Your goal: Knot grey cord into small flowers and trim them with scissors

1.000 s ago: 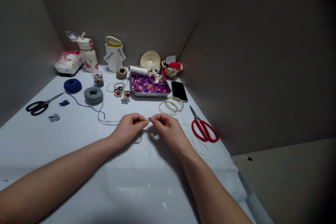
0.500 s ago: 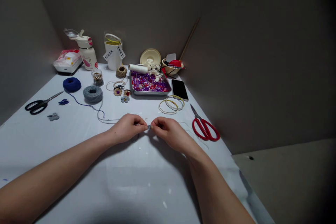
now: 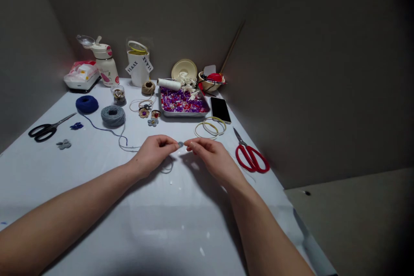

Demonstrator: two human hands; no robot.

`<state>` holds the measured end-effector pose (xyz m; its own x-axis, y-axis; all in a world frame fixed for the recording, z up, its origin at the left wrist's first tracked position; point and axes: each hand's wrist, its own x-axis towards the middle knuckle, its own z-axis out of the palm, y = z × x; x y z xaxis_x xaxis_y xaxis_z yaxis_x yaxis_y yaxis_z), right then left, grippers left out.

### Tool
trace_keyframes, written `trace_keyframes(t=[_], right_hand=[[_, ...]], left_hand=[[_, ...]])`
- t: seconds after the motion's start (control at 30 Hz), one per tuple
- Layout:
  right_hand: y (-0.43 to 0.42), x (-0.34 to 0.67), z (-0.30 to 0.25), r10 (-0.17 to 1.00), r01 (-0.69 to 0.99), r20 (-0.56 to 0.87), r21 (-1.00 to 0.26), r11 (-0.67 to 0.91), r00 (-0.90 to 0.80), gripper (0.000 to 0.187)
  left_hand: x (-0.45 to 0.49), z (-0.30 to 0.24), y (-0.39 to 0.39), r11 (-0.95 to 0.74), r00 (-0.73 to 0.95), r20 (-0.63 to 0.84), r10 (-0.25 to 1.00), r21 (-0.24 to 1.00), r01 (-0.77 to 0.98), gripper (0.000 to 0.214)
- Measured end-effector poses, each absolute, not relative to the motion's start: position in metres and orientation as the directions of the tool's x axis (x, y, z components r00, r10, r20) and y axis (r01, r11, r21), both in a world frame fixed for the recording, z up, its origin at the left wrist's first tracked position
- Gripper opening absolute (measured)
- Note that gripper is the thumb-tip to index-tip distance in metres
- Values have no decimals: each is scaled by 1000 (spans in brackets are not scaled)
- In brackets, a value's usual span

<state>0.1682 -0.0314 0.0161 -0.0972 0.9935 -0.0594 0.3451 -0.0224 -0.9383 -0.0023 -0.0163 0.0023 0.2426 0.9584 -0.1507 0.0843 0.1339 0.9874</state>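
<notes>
Over the middle of the white table, my left hand and my right hand meet fingertip to fingertip. Both pinch a small grey crocheted piece between them. A grey yarn strand trails from my left hand back to the grey yarn ball. A loop of it lies under my left hand.
Red scissors lie right of my right hand, thin rings just beyond it. Further back are a tray of purple beads, a phone, a blue yarn ball, black scissors, small crocheted flowers, a bottle and a white cup.
Both hands dipped toward the table, then lifted slightly. They still pinch the small grey piece together. The view has shifted a little.
</notes>
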Motion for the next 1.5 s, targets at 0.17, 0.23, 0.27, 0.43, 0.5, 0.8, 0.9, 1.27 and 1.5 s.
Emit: trace_keyframes(t=[0.17, 0.23, 0.27, 0.43, 0.5, 0.8, 0.9, 1.27, 1.5], right_hand=[[-31, 157, 5, 999, 157, -46, -986, -48, 12, 26], [-32, 152, 2, 999, 124, -45, -991, -48, 26, 25], [-33, 150, 0, 998, 120, -38, -992, -43, 40, 25], [-34, 146, 0, 997, 177, 7, -984, -8, 83, 21], [-33, 147, 0, 997, 201, 5, -979, -9, 72, 20], [-28, 158, -5, 999, 334, 21, -942, 35, -47, 18], [-29, 160, -3, 998, 379, 13, -925, 36, -64, 17], [-32, 167, 7, 963, 598, -98, -798, 75, -252, 14], [-33, 169, 7, 954, 556, -118, -829, 59, -277, 14]], left_hand=[[3, -2, -18, 193, 137, -180, 974, 977, -90, 20], [5, -2, -20, 182, 123, -170, 978, 979, -96, 20], [5, -2, -21, 172, 118, -161, 980, 981, -91, 20], [6, -3, -23, 119, 131, -116, 984, 993, -12, 19], [6, -4, -22, 92, 151, -96, 984, 995, 31, 17], [2, 3, -17, 30, 253, -90, 963, 972, 234, 13], [0, 3, -16, -11, 277, -77, 958, 953, 303, 14], [-8, -3, -12, -55, 423, -146, 894, 902, 428, 19], [-8, -1, -14, 11, 430, -198, 881, 916, 400, 19]])
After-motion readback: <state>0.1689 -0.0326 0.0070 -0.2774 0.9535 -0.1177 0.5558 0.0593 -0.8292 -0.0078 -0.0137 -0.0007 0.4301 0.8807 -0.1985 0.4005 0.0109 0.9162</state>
